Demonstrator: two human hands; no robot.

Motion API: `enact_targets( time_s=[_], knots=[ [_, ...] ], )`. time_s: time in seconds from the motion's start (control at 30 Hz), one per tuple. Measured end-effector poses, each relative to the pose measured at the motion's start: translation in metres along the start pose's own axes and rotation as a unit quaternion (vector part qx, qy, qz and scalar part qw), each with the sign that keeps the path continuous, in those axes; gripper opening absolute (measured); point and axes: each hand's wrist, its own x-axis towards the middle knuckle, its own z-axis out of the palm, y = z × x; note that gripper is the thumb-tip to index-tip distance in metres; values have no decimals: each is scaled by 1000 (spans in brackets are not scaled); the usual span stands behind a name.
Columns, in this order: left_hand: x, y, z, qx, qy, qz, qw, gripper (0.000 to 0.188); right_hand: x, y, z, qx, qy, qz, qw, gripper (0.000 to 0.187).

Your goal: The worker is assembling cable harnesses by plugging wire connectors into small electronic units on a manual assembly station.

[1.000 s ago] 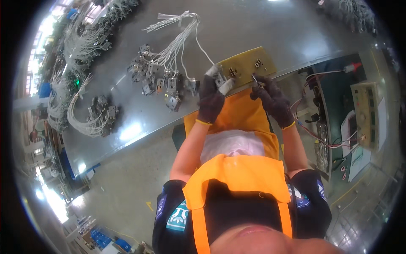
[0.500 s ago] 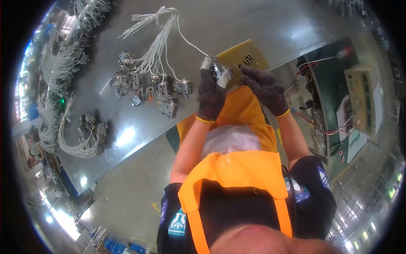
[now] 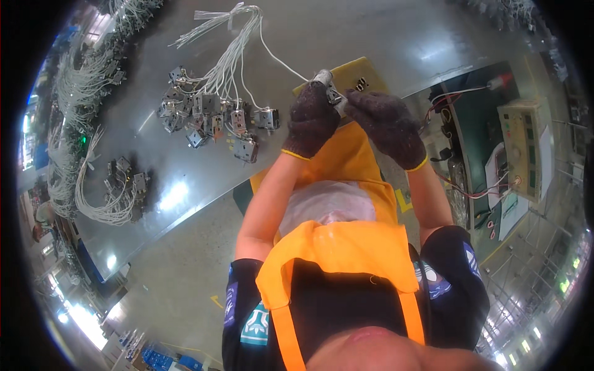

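I am holding a small metal-cased cable module [image 3: 334, 96] in the gloved left hand [image 3: 312, 117]; its fingers are clamping on the casing, just beyond the near edge of the steel workbench [image 3: 371, 31]. I am positioning the gloved right hand [image 3: 388, 127] just to the right of the module, with its fingers bunching together; whether they are gripping anything I cannot tell. One white cable is running from the left hand to a tied cable bundle [image 3: 241, 52] on the far left. At the bundle's near end, a cluster of metal modules [image 3: 204, 105] is lying left of the hands. A yellow fixture board [image 3: 359, 67] is lying just beyond the hands, carrying small metal fittings [image 3: 361, 84]. A smaller wired bundle [image 3: 105, 213] is resting farther left. A beige instrument box [image 3: 521, 148] is standing well to the right.
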Motion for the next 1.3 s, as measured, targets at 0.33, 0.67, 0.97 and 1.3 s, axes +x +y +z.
enact_targets(
  time_s=[0.33,0.67,0.97,1.3],
  knots=[
    [7,-4,-1,-30,4,64,998,40,22,-23,-2,-103,-105,76,986,24],
    [9,11,-10,-35,-42,-27,998,40,29,-29,-1,-108,-127,113,980,17],
    [-22,-9,-92,364,-168,30,916,40,-6,-29,51,389,-216,118,888,51],
    [-18,-8,-114,218,-224,-67,948,44,12,50,60,262,47,120,956,57]
  ],
)
